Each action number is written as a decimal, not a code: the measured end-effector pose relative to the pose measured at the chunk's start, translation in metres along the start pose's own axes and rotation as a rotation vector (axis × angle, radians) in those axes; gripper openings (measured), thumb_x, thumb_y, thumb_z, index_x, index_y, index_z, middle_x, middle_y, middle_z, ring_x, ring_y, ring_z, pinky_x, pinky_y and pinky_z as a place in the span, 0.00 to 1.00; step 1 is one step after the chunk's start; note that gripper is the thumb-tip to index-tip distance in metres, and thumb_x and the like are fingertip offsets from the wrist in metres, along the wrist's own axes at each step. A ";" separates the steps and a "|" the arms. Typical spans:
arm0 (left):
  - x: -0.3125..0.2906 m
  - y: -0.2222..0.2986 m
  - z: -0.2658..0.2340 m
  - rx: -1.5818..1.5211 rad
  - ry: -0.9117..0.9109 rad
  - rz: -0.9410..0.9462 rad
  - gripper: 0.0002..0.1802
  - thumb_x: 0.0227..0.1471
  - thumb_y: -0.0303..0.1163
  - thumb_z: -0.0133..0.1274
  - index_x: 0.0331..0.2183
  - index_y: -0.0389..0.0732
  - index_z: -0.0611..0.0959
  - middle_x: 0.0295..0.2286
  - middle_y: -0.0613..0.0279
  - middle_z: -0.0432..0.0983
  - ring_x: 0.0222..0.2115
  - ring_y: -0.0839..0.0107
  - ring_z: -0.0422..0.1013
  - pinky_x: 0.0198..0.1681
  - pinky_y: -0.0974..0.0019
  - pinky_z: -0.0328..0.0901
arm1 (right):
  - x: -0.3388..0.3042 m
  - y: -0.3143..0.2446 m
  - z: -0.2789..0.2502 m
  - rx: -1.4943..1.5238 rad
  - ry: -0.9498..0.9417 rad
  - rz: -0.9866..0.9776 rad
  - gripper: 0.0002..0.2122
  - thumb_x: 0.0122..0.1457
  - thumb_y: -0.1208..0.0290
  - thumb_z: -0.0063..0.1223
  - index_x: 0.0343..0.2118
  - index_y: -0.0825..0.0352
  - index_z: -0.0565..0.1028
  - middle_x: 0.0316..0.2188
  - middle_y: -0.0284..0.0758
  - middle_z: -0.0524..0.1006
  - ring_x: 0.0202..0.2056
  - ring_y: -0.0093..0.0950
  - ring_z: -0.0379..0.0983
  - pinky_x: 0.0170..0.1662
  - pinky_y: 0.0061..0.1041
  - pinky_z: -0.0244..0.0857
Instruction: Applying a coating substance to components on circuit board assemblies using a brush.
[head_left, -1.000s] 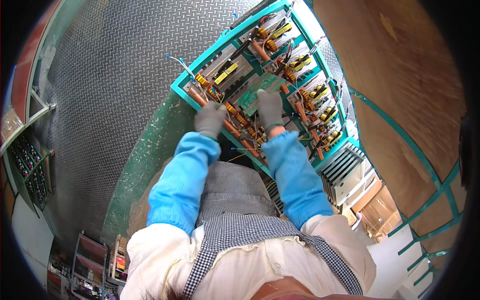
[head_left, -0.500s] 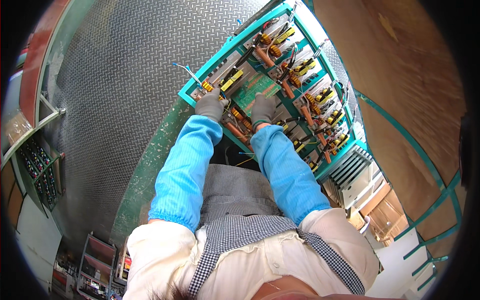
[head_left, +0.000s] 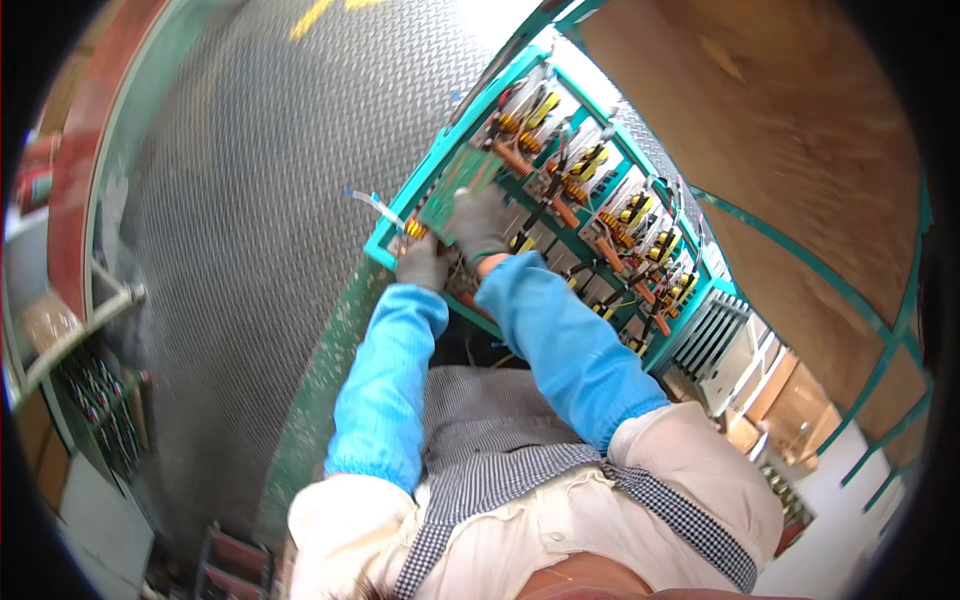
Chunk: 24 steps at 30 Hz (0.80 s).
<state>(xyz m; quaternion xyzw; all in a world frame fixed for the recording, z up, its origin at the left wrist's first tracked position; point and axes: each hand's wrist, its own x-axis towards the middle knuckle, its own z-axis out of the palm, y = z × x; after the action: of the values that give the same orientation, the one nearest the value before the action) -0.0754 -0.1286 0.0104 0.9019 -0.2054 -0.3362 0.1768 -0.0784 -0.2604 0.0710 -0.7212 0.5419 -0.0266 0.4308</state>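
My right hand (head_left: 477, 222), in a grey glove, grips a green circuit board (head_left: 457, 178) at its near edge. The board is tilted over the left end of a teal metal frame (head_left: 381, 246). My left hand (head_left: 422, 266), gloved in grey too, is low at the frame's near left corner, just below a copper-coloured ring coil (head_left: 415, 229). Its fingers are hidden among the parts there and blurred. White and blue wire ends (head_left: 372, 205) stick out past the frame's left edge. More coils, yellow-wrapped transformers (head_left: 590, 162) and orange-brown tubes (head_left: 564, 212) fill the frame.
The frame lies on a grey tread-plate surface (head_left: 270, 150) with a worn green edge (head_left: 325, 400). A large brown board with teal strips (head_left: 770, 130) rises on the right. Beyond the frame's right end are stacked slotted metal parts (head_left: 712, 330) and cardboard boxes (head_left: 800, 410).
My right hand has carried the circuit board left and away from me, toward the frame's far left edge. The left hand has moved off the board and down beside the coil. The whole view has shifted.
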 end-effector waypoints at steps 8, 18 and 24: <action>0.035 -0.076 0.033 -0.036 -0.088 -0.157 0.24 0.56 0.50 0.56 0.52 0.51 0.81 0.43 0.50 0.83 0.43 0.44 0.79 0.43 0.47 0.74 | 0.008 -0.079 0.062 -0.082 -0.119 0.190 0.20 0.62 0.61 0.48 0.49 0.73 0.68 0.42 0.60 0.80 0.45 0.58 0.78 0.52 0.52 0.71; 0.012 0.003 0.006 -0.105 -0.107 0.034 0.23 0.53 0.42 0.63 0.49 0.45 0.83 0.40 0.52 0.84 0.42 0.55 0.80 0.46 0.55 0.71 | 0.051 0.025 0.011 -0.311 -0.145 -0.248 0.15 0.62 0.65 0.50 0.45 0.73 0.70 0.36 0.53 0.81 0.38 0.53 0.81 0.42 0.50 0.75; 0.036 0.041 -0.031 -0.272 0.260 0.195 0.22 0.55 0.39 0.63 0.50 0.45 0.82 0.42 0.50 0.82 0.40 0.50 0.79 0.45 0.55 0.73 | 0.103 -0.049 -0.147 0.009 0.111 -0.177 0.14 0.62 0.66 0.48 0.42 0.73 0.76 0.31 0.52 0.80 0.37 0.53 0.80 0.42 0.50 0.74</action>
<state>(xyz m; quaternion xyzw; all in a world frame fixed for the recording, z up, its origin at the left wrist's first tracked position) -0.0399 -0.1754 0.0322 0.8814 -0.2200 -0.2229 0.3535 -0.0731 -0.4288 0.1510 -0.7618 0.4989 -0.1071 0.3991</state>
